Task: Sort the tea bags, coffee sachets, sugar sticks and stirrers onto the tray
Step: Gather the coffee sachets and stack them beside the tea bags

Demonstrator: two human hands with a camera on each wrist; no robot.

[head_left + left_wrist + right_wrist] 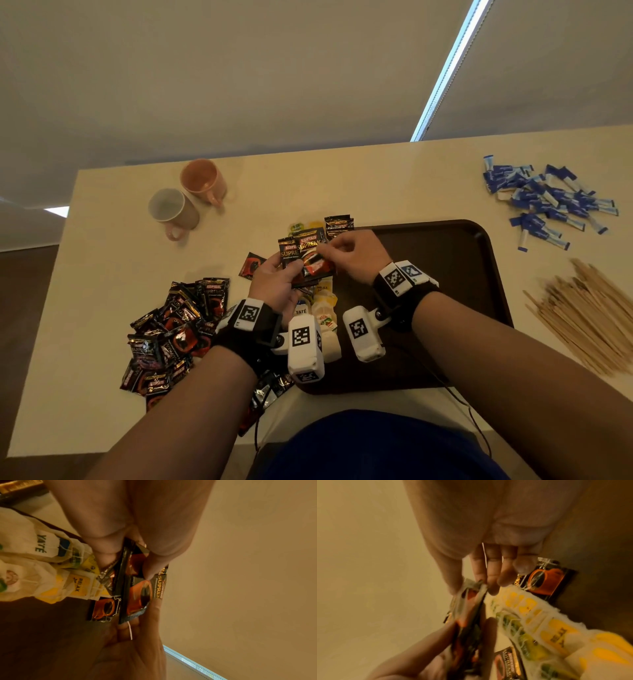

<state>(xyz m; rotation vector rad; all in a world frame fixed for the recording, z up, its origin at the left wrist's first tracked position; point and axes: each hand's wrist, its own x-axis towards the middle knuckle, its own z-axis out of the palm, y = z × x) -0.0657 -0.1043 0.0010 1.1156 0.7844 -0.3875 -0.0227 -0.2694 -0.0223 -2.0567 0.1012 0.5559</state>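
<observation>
My left hand [291, 270] grips a small stack of black and orange coffee sachets [303, 255] upright above the left edge of the dark brown tray [445, 270]. My right hand [325, 253] pinches the near end of the front sachet in that stack. In the left wrist view the stack [137, 592] sits between thumb and fingers. Tea bags [323, 308] lie in a row on the tray's left side, below both hands. A heap of coffee sachets [174, 335] lies on the table to the left. Sugar sticks [544, 202] and wooden stirrers [589, 315] lie right of the tray.
Two mugs, one peach [203, 181] and one pale [171, 209], stand at the back left of the cream table [394, 178]. Loose sachets [251, 264] lie just beyond the tray's left edge. A cable hangs off the table's front edge.
</observation>
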